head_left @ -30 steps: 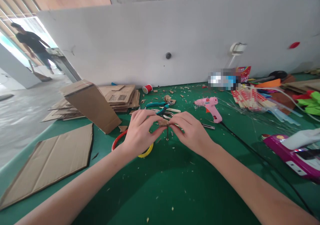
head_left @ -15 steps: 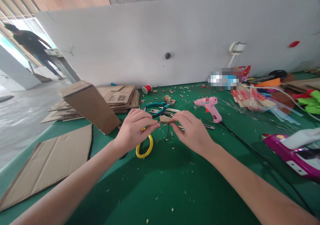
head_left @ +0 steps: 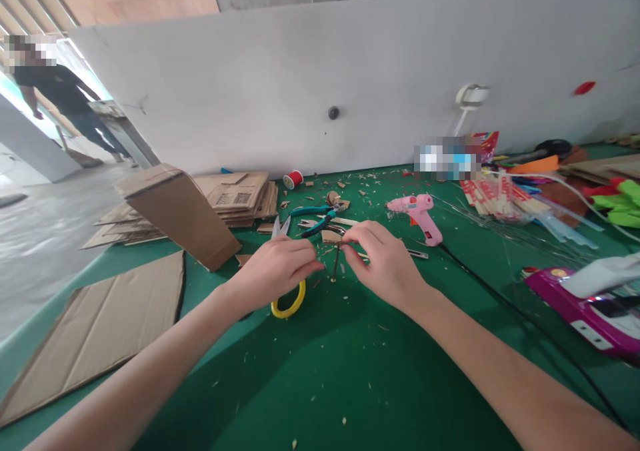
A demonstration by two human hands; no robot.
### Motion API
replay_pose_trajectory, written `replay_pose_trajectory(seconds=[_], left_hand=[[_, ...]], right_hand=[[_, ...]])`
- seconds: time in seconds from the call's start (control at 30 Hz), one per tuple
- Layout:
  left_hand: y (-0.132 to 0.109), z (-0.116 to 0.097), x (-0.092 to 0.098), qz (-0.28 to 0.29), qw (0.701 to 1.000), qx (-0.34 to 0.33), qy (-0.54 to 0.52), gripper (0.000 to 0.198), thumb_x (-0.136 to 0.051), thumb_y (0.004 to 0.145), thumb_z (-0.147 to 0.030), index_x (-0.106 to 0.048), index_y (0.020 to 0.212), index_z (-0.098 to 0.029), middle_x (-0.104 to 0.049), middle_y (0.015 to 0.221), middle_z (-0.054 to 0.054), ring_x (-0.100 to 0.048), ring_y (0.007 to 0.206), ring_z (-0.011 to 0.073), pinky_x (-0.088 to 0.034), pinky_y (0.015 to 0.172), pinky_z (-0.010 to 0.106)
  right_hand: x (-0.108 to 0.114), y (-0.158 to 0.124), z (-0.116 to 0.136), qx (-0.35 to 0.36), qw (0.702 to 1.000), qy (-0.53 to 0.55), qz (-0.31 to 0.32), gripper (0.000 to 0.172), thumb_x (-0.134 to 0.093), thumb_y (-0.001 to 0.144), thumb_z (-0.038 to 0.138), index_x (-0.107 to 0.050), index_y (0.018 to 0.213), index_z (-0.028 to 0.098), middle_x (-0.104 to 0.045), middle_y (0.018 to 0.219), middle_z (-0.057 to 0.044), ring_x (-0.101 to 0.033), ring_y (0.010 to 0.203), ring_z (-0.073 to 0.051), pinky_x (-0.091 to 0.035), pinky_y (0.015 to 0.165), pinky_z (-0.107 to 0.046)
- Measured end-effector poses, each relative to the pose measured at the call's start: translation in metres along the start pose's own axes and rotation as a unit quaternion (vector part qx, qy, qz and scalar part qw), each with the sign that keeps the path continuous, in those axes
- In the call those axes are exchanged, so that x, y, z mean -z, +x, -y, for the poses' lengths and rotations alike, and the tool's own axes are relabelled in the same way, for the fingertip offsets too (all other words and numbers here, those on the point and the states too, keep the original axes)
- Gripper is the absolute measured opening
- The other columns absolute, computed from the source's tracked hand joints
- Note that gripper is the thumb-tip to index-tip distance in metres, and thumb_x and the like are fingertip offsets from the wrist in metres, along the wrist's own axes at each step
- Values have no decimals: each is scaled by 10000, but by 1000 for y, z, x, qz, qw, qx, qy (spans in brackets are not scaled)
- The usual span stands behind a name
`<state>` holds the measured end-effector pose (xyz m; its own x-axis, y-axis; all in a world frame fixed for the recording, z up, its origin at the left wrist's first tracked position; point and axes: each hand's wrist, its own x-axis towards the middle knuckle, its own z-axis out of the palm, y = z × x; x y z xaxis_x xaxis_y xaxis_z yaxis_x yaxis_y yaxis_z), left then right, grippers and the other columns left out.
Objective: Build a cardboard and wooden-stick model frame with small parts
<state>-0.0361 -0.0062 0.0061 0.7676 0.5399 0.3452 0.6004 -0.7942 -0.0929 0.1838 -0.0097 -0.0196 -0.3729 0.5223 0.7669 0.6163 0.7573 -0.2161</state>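
Observation:
My left hand (head_left: pixel 277 271) is closed round a pair of scissors (head_left: pixel 289 302). The yellow handle loop hangs below my fingers and the blade tips stick up above them. My right hand (head_left: pixel 386 261) pinches a small cardboard piece with a thin brown stick (head_left: pixel 336 263) hanging down from it, just above the green table (head_left: pixel 350 371). The two hands are a short gap apart, with the stick between them.
Teal pliers (head_left: pixel 316 215), a pink glue gun (head_left: pixel 419 213) with a black cable, a red thread spool (head_left: pixel 293 179) and cardboard scraps lie behind my hands. A tilted cardboard box (head_left: pixel 177 214), stacked cardboard (head_left: pixel 240 196) and a flat sheet (head_left: pixel 100 324) sit left. Wooden sticks (head_left: pixel 495 197) and a purple toy (head_left: pixel 585 307) lie right. A person (head_left: pixel 55 97) walks far left.
My left hand let go of the cardboard piece, moved down and left, and took up the scissors. My right hand still pinches the piece. The far person moved left.

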Motion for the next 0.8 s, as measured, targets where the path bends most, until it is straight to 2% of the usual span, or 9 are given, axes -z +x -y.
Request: replay_pose_trajectory(seconds=[0.07, 0.13, 0.23, 0.3, 0.37, 0.43, 0.53, 0.67, 0.8], left_hand=[[-1, 2, 0, 4, 999, 30, 14, 300, -338, 915, -97, -586, 1053, -196, -682, 982, 34, -635, 843, 161, -448, 702, 281], [-1, 0, 1, -12, 997, 76, 29, 466, -327, 864, -37, -457, 1282, -196, -655, 1129, 69, -632, 961, 196, -475, 734, 308], [2, -9, 5, -65, 990, 124, 17, 571, -478, 858, -180, -305, 1402, -180, -563, 1274, 125, -576, 1100, 241, -496, 800, 345], [6, -15, 6, -117, 988, 102, 11, 495, -568, 842, -270, -431, 1311, -187, -593, 1218, 107, -573, 1093, 233, -482, 850, 354], [9, -19, 5, -166, 983, 64, 32, 257, -571, 854, -247, -576, 1107, -204, -665, 1055, 57, -608, 984, 197, -469, 838, 343], [11, -19, 1, -198, 978, 26, 59, 130, -560, 862, -202, -614, 980, -203, -693, 933, 24, -623, 890, 172, -457, 799, 327], [10, -16, -3, -219, 971, -13, 91, 123, -569, 851, -173, -619, 961, -198, -701, 915, 14, -627, 868, 166, -443, 774, 318], [9, -15, -4, -222, 969, -21, 108, 110, -563, 849, -158, -620, 935, -197, -705, 906, 17, -631, 878, 175, -428, 780, 328], [10, -17, -5, -222, 969, -17, 106, 112, -548, 855, -138, -609, 936, -185, -702, 882, 20, -635, 843, 166, -418, 801, 344]], right_hand=[[0, 0, 0, -4, 1000, -2, 2, 96, -470, 873, 137, -541, 908, 192, -610, 890, -66, -565, 871, -188, -479, 692, -318], [1, 0, 0, -6, 1000, -4, 3, 99, -469, 874, 136, -544, 908, 191, -612, 893, -66, -567, 880, -189, -482, 702, -321], [0, 1, 3, 6, 1000, -5, 0, 104, -472, 874, 130, -549, 921, 182, -621, 915, -75, -568, 915, -194, -488, 745, -330], [0, 2, 5, 20, 1000, -9, -6, 109, -473, 874, 125, -553, 927, 177, -628, 911, -78, -572, 905, -194, -490, 750, -333], [-1, 3, 8, 28, 999, -13, -10, 108, -472, 878, 130, -556, 924, 180, -633, 895, -77, -576, 876, -193, -492, 735, -337], [-1, 3, 9, 29, 999, -14, -10, 106, -469, 884, 138, -557, 922, 185, -634, 890, -77, -581, 866, -195, -493, 729, -344], [-2, 2, 10, 21, 1000, -8, -12, 112, -470, 888, 153, -555, 954, 187, -632, 906, -77, -588, 883, -199, -502, 736, -351], [-3, 1, 10, 18, 1000, -1, -23, 159, -473, 891, 157, -555, 1025, 184, -632, 972, -90, -589, 947, -207, -512, 752, -356], [-3, 1, 10, 40, 999, 8, -10, 138, -480, 894, 132, -595, 949, 186, -656, 912, -64, -591, 874, -186, -504, 748, -347]])
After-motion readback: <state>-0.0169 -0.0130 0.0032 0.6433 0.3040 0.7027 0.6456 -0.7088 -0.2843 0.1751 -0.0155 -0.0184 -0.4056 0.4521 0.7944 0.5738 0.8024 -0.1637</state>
